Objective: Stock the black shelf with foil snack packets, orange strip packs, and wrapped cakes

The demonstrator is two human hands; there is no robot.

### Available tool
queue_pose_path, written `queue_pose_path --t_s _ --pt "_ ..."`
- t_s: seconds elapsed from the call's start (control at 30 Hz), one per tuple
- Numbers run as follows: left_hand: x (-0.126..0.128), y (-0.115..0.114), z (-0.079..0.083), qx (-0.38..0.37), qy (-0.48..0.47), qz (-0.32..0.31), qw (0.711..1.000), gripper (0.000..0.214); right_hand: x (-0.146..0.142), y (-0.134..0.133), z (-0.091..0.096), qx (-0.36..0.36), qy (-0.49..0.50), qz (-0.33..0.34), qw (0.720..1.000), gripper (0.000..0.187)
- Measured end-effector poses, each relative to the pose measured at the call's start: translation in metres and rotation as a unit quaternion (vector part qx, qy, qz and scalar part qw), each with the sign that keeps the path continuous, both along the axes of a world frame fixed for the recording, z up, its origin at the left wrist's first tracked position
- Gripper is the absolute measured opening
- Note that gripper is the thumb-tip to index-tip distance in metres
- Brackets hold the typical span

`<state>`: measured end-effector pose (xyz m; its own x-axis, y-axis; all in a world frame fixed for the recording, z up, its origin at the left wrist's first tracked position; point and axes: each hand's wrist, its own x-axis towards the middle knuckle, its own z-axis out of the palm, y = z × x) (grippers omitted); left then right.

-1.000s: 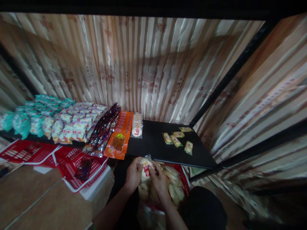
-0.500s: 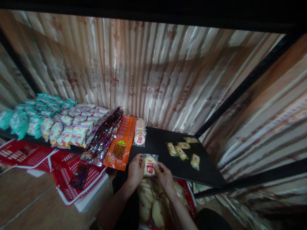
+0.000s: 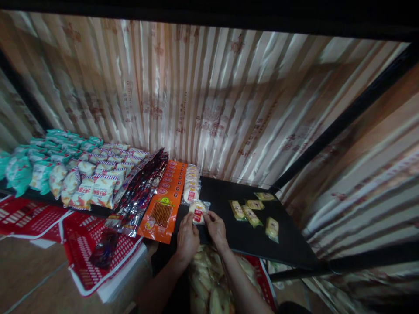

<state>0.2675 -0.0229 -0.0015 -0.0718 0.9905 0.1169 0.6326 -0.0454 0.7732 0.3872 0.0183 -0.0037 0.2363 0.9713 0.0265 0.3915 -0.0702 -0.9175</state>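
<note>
A round white rice cracker pack in clear wrapping with a red label is held between my two hands above the black shelf. My left hand grips its left edge, and my right hand pinches the right one. Just beyond it a row of matching cracker packs runs back along the shelf. To the left of that row lies an orange snack bag with brown sticks showing on its front. Under my forearms a heap of pale wrapped crackers fills a red basket.
Several small yellow packets lie at the shelf's right. Dark shiny packs, white snack bags and teal bags crowd the left. Red baskets stand below. A black bar slants at right; curtain hangs behind.
Both my hands have carried the cracker pack forward, closer to the near end of the row. My view has shifted slightly.
</note>
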Motion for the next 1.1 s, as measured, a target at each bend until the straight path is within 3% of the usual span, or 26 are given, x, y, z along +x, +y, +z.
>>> queue_pose_path --t_s 0.37,0.6,1.1 --pt "-0.005 0.022 0.002 -0.022 0.052 0.002 0.998 0.048 -0.014 0.034 -0.013 -0.014 -0.002 -0.001 1.000 0.039" --pt "-0.007 0.030 0.001 -0.020 0.073 0.012 0.997 0.047 -0.021 0.047 -0.012 -0.023 -0.015 -0.021 0.999 0.037" --pt "-0.007 0.034 -0.002 -0.007 0.087 0.024 0.996 0.047 -0.034 0.042 -0.004 -0.013 -0.048 -0.042 0.998 0.029"
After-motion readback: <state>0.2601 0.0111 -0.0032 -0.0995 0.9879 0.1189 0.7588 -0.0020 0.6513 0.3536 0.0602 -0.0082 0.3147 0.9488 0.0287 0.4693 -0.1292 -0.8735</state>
